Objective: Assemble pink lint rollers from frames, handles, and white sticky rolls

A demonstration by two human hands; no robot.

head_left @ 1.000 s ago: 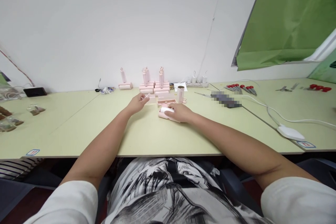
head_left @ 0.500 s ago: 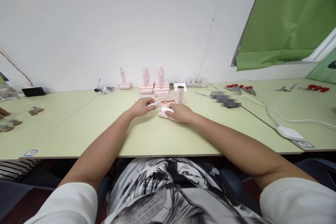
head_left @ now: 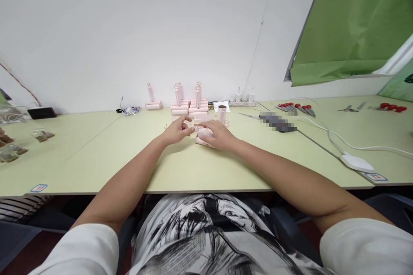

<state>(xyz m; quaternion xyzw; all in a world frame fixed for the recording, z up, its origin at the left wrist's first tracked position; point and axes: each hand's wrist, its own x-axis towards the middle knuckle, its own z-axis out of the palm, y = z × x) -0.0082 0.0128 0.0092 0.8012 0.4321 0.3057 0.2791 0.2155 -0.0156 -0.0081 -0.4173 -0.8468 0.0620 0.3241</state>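
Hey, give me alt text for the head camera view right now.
A person's bare right hand rests on a small pink item on a pale green table, the left hand close beside it. More pink items sit behind, near a white wall.

At the centre of the frame, smooth plastic with a soft sheen is suggested by the pale pink case [head_left: 200, 141]. The same satin, plastic look is shared by the upright pink tubes [head_left: 198, 96] and the pink rollers [head_left: 180, 112] just above. The tabletop [head_left: 209, 172] is faced with a smooth, laminate-like surface, faintly satin. A matt, painted finish is shown by the wall [head_left: 129, 30]. At upper right, the green blind [head_left: 351, 30] is seen as creased, cloth-like sheeting, lightly shiny. Glossy plastic is suggested by the red knobs [head_left: 392, 106] at right and the white pad [head_left: 357, 163] at lower right. At the bottom, soft matt printed cloth is seen in the shirt [head_left: 226, 240].
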